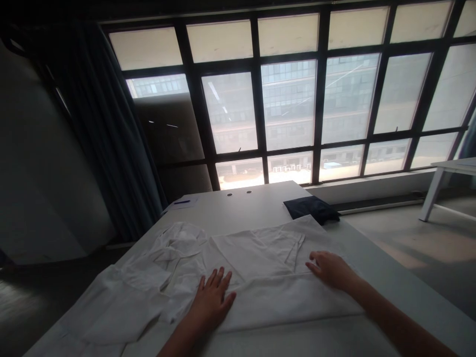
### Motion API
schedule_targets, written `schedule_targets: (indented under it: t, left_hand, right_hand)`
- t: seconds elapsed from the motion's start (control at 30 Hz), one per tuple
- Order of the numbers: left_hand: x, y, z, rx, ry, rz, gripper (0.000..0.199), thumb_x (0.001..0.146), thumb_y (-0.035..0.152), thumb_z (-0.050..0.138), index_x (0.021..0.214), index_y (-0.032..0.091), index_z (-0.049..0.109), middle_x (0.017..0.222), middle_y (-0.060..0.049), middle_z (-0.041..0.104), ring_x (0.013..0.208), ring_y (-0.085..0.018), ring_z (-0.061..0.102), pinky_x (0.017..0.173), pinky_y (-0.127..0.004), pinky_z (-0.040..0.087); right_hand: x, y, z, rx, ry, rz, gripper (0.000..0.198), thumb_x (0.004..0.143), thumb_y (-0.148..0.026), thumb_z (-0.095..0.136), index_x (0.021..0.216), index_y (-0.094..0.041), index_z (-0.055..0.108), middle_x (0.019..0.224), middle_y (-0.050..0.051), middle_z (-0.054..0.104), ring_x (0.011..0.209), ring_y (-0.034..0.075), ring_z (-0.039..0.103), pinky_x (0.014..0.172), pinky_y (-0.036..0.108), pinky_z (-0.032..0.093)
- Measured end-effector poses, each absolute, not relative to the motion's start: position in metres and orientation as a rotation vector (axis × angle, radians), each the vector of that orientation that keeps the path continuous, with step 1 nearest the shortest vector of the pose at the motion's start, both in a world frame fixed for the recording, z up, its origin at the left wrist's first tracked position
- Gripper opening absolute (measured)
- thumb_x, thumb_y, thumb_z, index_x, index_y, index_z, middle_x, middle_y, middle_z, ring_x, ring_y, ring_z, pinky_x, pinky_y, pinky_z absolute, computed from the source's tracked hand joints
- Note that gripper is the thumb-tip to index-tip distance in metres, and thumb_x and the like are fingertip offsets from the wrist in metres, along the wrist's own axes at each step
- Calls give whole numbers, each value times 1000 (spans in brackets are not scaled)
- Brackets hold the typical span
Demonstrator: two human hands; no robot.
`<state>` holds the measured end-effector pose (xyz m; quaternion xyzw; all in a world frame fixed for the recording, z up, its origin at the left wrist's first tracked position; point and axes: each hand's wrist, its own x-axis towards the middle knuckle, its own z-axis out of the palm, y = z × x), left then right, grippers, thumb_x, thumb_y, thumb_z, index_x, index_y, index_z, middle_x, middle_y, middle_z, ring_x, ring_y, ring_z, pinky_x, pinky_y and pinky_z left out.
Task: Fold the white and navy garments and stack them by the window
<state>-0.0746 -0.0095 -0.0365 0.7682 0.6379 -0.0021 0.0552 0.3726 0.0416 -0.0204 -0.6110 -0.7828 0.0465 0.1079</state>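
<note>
A white cloth garment (267, 253) lies spread over the table, its near edge folded into a long flat strip. Its left part (122, 292) is rumpled, with loose folds hanging towards the table's left side. My left hand (212, 300) rests on the cloth near the middle, fingers spread and palm down. On the garment's right part sits my right hand (330, 269), fingers slightly bent and thumb apart from them, with no cloth visibly pinched. I cannot tell the garment's exact kind.
The white table (238, 213) reaches towards a large window wall. A dark folded cloth (310, 208) lies at its right edge. A blue pen (182, 202) rests on paper at the far left. A dark curtain (111, 134) hangs left; another white table (439, 183) stands right.
</note>
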Motion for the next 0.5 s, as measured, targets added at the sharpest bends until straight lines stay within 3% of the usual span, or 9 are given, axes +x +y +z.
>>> schedule_targets:
  t: [0.1,0.2,0.33,0.5]
  left_hand:
    - [-70,-13,-17,2306,1944,-45,65,89,64,48,146,32,51,156,-10,46,144,-36,38,117,-64,21]
    - [-48,-10,-8,2393,1932,89,52,94,58,44,131,26,62,139,-12,61,131,-32,53,116,-57,29]
    - [-8,-3,-27,2558,1716,307,57,97,56,47,144,24,49,154,-11,46,144,-28,39,122,-48,26]
    - [10,-4,-51,2596,1562,345,58,102,57,38,153,30,37,164,-5,33,151,-25,27,125,-49,20]
  right_hand:
    - [353,44,-15,-1853,-2266,24,33,97,-42,47,108,-20,68,95,13,74,90,28,68,81,37,46]
    - [312,36,-14,-1733,-2254,-66,26,95,-32,48,106,-20,68,106,13,71,101,28,64,91,39,43]
    - [246,14,-27,-1445,-2347,152,31,92,-35,54,119,-23,64,121,10,67,111,28,60,99,40,42]
    - [218,4,-51,-1434,-2351,212,46,94,-41,52,136,-24,56,151,12,50,141,36,38,116,53,25]
